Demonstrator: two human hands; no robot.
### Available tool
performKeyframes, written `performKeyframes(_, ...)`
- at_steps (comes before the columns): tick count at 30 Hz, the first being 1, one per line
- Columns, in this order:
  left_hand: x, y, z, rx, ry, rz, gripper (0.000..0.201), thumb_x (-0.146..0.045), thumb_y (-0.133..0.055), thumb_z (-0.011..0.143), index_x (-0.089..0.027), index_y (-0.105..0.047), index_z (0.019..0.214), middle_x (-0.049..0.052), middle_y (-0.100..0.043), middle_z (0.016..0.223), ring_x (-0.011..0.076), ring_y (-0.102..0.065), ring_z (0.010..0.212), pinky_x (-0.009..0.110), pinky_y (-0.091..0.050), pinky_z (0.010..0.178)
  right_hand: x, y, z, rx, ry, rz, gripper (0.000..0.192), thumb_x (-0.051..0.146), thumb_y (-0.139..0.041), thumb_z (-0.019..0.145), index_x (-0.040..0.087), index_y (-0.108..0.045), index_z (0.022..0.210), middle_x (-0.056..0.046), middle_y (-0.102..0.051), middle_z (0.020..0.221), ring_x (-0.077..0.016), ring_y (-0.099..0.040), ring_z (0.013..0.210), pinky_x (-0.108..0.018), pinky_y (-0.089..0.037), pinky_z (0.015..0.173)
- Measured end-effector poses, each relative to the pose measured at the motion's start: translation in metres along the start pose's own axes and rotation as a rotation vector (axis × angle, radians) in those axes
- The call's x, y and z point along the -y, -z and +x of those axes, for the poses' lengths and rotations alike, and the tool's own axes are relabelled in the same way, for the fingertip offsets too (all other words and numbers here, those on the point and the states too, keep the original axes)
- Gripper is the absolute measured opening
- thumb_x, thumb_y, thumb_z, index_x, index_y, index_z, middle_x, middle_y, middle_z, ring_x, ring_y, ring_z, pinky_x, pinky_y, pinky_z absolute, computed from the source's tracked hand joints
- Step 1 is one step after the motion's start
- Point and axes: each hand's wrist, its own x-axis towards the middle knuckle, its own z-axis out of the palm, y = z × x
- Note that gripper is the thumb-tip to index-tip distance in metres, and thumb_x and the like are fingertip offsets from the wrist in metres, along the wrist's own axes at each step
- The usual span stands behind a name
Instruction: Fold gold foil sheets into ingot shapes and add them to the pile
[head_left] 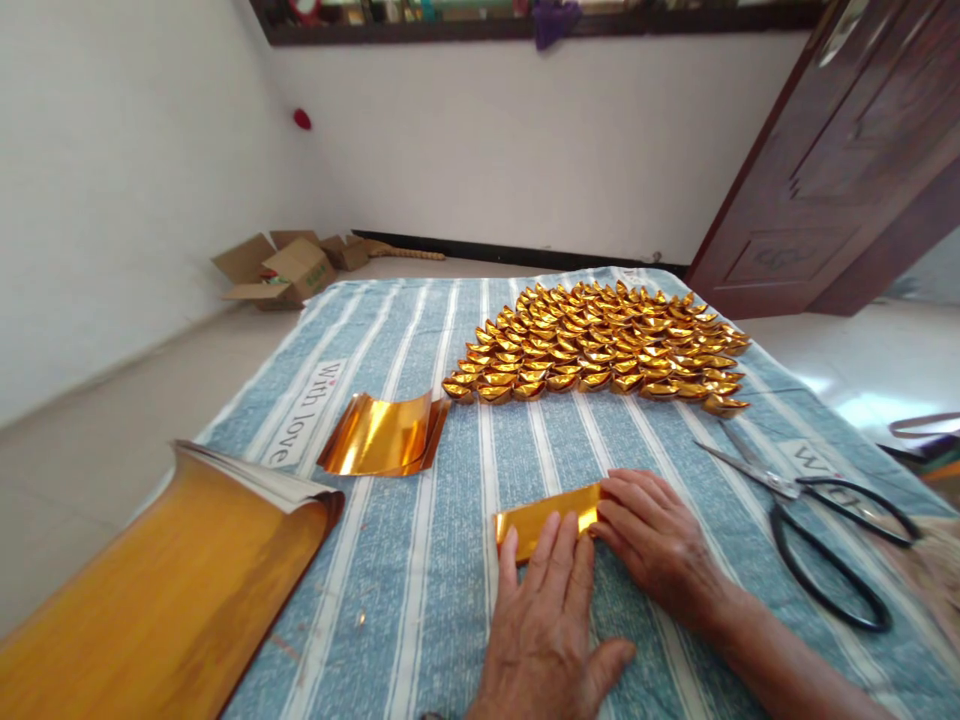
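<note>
A folded strip of gold foil paper (546,517) lies flat on the striped cloth in front of me. My left hand (551,610) rests on its near edge with the fingers stretched out and spread. At the strip's right end is my right hand (664,535), its fingers laid together over the paper, thumb side hidden. Left of the strip sits a small stack of curled gold foil sheets (382,435). Many folded gold paper ingots (592,340) stand in close rows beyond my hands. Black-handled scissors (784,487) lie open to the right.
A blue and white striped cloth (450,600) covers the table. A large stack of yellow-gold paper (172,590) hangs over the left edge. Cardboard boxes (289,270) stand on the floor at the far left. A dark red door (832,170) is at the right.
</note>
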Motion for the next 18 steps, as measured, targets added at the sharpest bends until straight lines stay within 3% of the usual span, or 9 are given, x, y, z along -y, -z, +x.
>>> performKeyframes(10,-0.0039,0.0047,0.0030,0.079,0.028,0.039,0.066,-0.051,-0.060,0.085,-0.007,-0.049,0.133,0.020,-0.050,0.141,0.0370,-0.049,0.128,0.063,-0.042,0.101,-0.0005,-0.0023,0.0018,-0.026,0.074,-0.006,0.010,0.016,-0.057,0.092,0.015,-0.065,0.087,-0.009,-0.069,0.092,-0.0226,-0.063,0.097,-0.042,-0.050,0.090)
performKeyframes(18,-0.0039,0.0087,0.0055,0.111,0.086,-0.061,0.067,-0.059,-0.051,0.089,-0.011,-0.048,0.135,0.017,-0.051,0.141,0.0358,-0.048,0.129,0.068,-0.038,0.102,0.0006,-0.0015,0.0014,0.014,0.078,-0.012,0.013,0.015,-0.055,0.092,0.015,-0.064,0.084,-0.010,-0.068,0.093,-0.0235,-0.061,0.098,-0.043,-0.049,0.090)
